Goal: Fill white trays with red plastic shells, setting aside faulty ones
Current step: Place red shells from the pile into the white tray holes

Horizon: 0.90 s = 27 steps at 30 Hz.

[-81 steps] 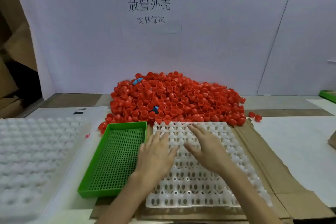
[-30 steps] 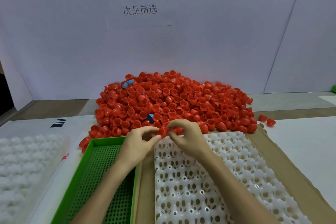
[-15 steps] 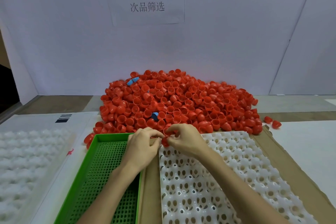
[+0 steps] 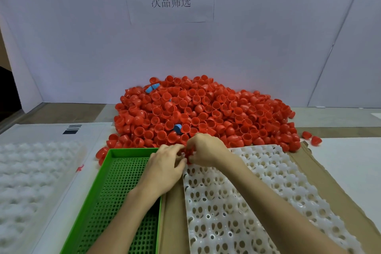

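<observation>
A big heap of red plastic shells (image 4: 206,113) lies against the back wall. In front of it a white tray (image 4: 257,192) with round pockets rests on cardboard, its visible pockets holding no shells. At the tray's far left corner my left hand (image 4: 165,167) and my right hand (image 4: 206,150) meet, their fingertips pinching red shells (image 4: 188,152) between them. How many shells they hold is hidden by the fingers.
A green perforated tray (image 4: 115,196) sits left of the white tray, under my left forearm. A stack of white trays (image 4: 31,181) stands at far left. A few blue pieces (image 4: 152,88) lie in the heap. Two loose shells (image 4: 311,137) lie right of the heap.
Both hands left the white tray's surface, reached to the heap's front edge and picked up red shells; they now hold them together at the tray's far left corner.
</observation>
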Each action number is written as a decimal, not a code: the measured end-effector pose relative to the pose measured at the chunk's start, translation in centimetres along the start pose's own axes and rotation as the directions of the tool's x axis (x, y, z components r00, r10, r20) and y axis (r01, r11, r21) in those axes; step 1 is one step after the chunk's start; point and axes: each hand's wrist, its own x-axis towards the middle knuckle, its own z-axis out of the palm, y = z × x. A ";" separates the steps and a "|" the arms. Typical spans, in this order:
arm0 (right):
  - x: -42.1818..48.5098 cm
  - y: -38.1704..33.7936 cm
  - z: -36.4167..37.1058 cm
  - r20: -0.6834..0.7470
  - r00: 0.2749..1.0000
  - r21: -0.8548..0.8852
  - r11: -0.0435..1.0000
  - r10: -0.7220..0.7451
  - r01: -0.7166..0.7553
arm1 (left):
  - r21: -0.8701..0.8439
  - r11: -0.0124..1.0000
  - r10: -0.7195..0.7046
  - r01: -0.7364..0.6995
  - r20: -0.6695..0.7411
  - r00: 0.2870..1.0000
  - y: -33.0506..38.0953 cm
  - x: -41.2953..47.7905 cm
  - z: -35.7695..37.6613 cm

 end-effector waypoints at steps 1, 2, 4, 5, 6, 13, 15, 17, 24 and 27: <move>0.0 -0.1 -0.2 0.020 1.000 0.009 1.000 0.015 -0.015 | 0.010 1.000 -0.009 0.009 0.001 1.000 0.0 0.0 0.0; -0.2 0.0 -0.3 0.044 0.999 0.021 0.999 0.027 -0.028 | 0.023 1.000 -0.017 0.017 0.009 1.000 -0.1 0.0 0.1; -0.5 0.3 -0.4 0.077 0.996 0.061 0.997 0.034 -0.039 | 0.064 0.998 -0.029 0.027 0.035 0.999 -0.1 0.1 0.1; -0.7 0.5 -0.4 0.073 0.997 0.088 0.995 0.036 -0.042 | 0.093 0.995 -0.035 0.031 0.044 0.998 0.0 0.1 0.2; -1.0 0.6 -0.3 0.052 0.998 0.114 0.993 0.035 -0.041 | 0.121 0.992 -0.041 0.035 0.049 0.998 0.1 0.2 0.2; -2.8 1.6 1.3 -0.301 0.953 0.426 0.900 0.045 0.092 | 0.055 0.995 0.084 -0.078 -0.111 0.990 0.7 0.0 -0.1; -2.9 1.8 0.9 -0.354 0.934 0.632 0.745 0.035 0.212 | -0.067 0.989 0.115 -0.135 -0.247 0.962 1.3 0.0 -0.6; -2.9 2.0 0.1 -0.282 0.959 0.866 0.433 0.010 0.250 | -0.367 0.906 0.105 -0.210 -0.286 0.952 1.8 0.0 -1.1; -3.3 2.8 -0.4 -0.110 0.988 0.990 0.072 -0.109 0.118 | -0.631 0.750 0.081 -0.199 -0.211 0.974 2.0 0.1 -1.6; -3.2 3.1 -0.1 -0.215 0.976 0.834 0.524 0.019 0.173 | -0.098 0.988 0.103 -0.119 -0.156 0.982 1.1 0.1 -0.9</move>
